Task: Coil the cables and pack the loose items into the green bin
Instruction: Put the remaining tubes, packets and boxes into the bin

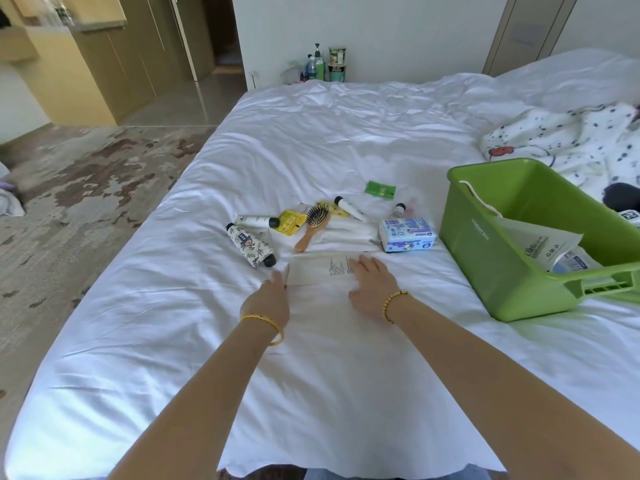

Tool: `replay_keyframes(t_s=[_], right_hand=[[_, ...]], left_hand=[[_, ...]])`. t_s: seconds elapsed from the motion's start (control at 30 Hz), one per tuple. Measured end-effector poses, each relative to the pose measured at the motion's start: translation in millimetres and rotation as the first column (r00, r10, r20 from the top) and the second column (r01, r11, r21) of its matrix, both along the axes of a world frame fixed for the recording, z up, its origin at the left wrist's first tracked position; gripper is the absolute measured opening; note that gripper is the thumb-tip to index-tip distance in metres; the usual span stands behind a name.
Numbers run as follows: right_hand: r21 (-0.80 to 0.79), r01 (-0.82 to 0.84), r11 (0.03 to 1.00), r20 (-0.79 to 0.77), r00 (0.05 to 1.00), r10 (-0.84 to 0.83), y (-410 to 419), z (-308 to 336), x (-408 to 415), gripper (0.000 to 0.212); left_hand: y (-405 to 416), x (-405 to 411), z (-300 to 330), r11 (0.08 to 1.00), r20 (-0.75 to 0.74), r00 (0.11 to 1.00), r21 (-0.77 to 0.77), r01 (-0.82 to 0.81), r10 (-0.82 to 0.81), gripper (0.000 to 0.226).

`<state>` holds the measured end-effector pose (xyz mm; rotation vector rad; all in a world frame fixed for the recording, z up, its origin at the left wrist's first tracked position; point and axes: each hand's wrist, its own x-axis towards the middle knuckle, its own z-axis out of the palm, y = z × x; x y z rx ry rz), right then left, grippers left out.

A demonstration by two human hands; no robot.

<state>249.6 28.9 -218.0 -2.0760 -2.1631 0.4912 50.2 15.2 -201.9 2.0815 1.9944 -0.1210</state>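
A flat white packet with small print [318,268] lies on the white bed. My right hand [372,287] rests flat on its right part, fingers straight. My left hand [272,296] touches the packet's left edge, fingers extended. Beyond it lie a wooden hairbrush [313,226], a patterned tube [251,245], a white tube with a black cap [258,221], yellow sachets [292,221], another white tube [349,207], a green sachet [380,190] and a blue tissue pack [408,233]. The green bin [485,244] stands at the right, holding a white bag and packets. No cable is visible.
A spotted blanket [568,140] and a dark item lie behind the bin. Bottles and jars [325,65] stand on the floor past the bed's far edge. The bed's left edge drops to a patterned floor [86,188].
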Motion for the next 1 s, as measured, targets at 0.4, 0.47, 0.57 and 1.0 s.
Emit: replay_keyframes(t_s=[0.4, 0.47, 0.57, 1.0], right_hand=[[0.238, 0.090, 0.967, -0.043, 0.996, -0.082, -5.0, 33.8, 16.7, 0.029], [0.323, 0.209, 0.923, -0.163, 0.973, -0.164, -15.2, 49.8, 30.8, 0.029], [0.432, 0.349, 0.832, -0.310, 0.923, -0.226, -33.2, 82.5, 62.7, 0.033], [0.156, 0.544, 0.824, -0.046, 0.838, -0.544, -101.0, 138.2, 220.1, 0.022]], left_hand=[[-5.8, 28.3, 25.7, 0.930, 0.776, 0.516, -0.261, -0.259, 0.362, 0.013], [-7.0, 51.5, 41.6, 0.938, 0.828, 0.455, -0.229, -0.260, 0.328, 0.018], [-11.5, 96.8, 68.6, 0.958, 0.888, 0.375, -0.200, -0.203, 0.265, 0.016], [-37.9, 292.0, 131.6, 0.977, 0.825, 0.529, 0.124, 0.175, -0.199, 0.031]])
